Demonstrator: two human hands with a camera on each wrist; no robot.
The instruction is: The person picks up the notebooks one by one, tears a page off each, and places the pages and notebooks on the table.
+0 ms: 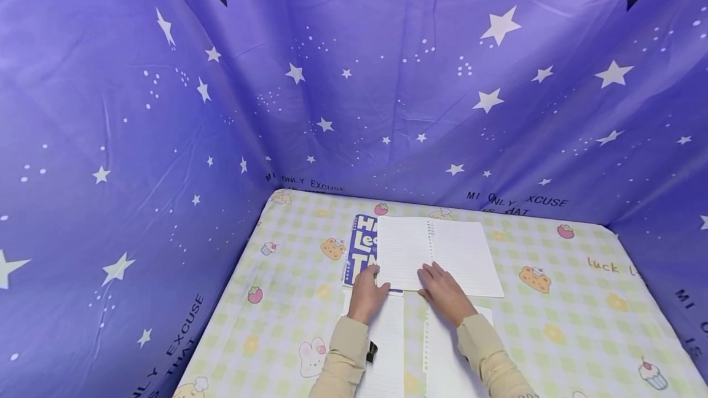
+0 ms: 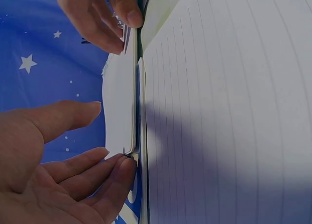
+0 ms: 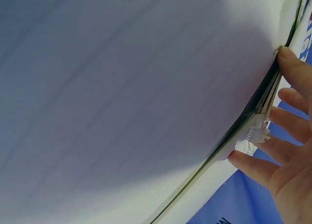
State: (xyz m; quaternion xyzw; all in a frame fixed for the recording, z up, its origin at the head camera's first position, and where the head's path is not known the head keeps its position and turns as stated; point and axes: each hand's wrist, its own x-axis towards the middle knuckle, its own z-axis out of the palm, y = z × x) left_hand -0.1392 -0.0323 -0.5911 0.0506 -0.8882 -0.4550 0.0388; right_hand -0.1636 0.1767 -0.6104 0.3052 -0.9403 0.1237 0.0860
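Note:
A spiral notebook point(image 1: 462, 257) lies open on white lined pages, overlapping a blue notebook cover point(image 1: 362, 249) with big white letters. My left hand point(image 1: 369, 295) is at its lower left corner. In the left wrist view, the fingertips of the left hand point(image 2: 78, 175) touch that corner, and the thumb stands apart from the page. My right hand point(image 1: 445, 292) rests, fingers extended, on the lower middle beside the coil. In the right wrist view, the right hand point(image 3: 292, 151) has its thumb against the notebook's near edge. How firmly it presses, I cannot tell.
Nearer to me, a white lined page point(image 1: 389, 336) lies beneath the left forearm, and a hole-edged page point(image 1: 442, 355) lies beneath the right. The green checked tablecloth point(image 1: 287, 324) shows around them. Purple star-printed curtains point(image 1: 354, 103) stand behind and at both sides.

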